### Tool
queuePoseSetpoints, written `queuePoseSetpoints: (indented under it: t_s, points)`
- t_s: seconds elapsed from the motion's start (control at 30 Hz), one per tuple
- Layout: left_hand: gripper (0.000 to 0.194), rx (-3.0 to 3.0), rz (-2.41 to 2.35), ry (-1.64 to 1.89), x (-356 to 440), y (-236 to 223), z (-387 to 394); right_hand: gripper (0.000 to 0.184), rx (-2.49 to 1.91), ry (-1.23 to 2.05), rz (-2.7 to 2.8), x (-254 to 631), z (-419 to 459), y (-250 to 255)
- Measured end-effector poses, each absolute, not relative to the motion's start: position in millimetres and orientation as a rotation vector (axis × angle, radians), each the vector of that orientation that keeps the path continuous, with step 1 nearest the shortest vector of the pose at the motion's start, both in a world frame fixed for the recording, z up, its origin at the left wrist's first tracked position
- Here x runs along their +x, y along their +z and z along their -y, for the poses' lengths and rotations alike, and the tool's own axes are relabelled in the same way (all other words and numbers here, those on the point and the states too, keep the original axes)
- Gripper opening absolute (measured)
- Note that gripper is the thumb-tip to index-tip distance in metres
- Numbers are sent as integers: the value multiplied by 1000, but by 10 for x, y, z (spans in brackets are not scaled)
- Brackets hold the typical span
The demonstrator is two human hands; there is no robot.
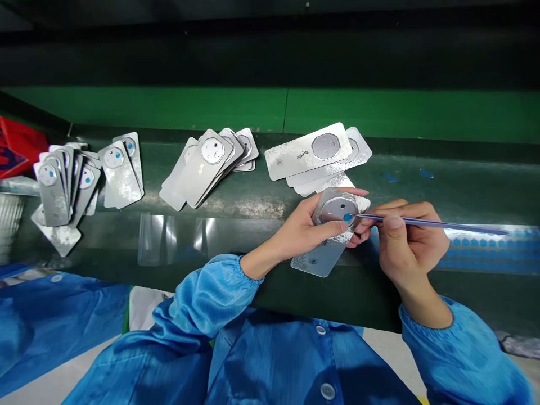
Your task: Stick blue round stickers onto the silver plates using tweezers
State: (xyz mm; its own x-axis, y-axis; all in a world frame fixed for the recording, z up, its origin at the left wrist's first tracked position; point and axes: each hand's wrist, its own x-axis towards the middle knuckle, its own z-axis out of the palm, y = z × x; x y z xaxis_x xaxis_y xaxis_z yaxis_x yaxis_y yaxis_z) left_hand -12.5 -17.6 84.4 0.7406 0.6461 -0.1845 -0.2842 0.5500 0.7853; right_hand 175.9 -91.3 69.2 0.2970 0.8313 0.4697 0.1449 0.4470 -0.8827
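My left hand (310, 225) is closed on a silver metal panel (323, 259), rounded at the corners and tilted, with a raised octagonal area at its upper end. My thumb presses on the panel's face. Between the fingertips of my right hand (407, 236) are slim purple tweezers (447, 224). Their tip touches or is just over a small blue round sticker (347, 217) in the octagonal area. Beside my right wrist lies a clear sheet (491, 250) with rows of blue round stickers, partly hidden by the hand.
Behind my hands is a fanned stack of panels (312, 152). More panels lie in a stack (206, 169) at centre-left, a pair (122, 174) and a heap (54, 191) further left. A red bin (21, 146) is at the far left. Blue scraps (426, 173) lie on the dark bench.
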Motion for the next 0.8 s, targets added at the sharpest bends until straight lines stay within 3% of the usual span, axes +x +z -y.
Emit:
queuePoseSetpoints:
  t_s: [0.37,0.8]
  points:
    - [45,632,-701,601,-18,804,289,14,-951,197,1141,1757,885,593]
    - [40,742,-696,618,-25,846,308,6,-1055,286,1311,1782,973,578]
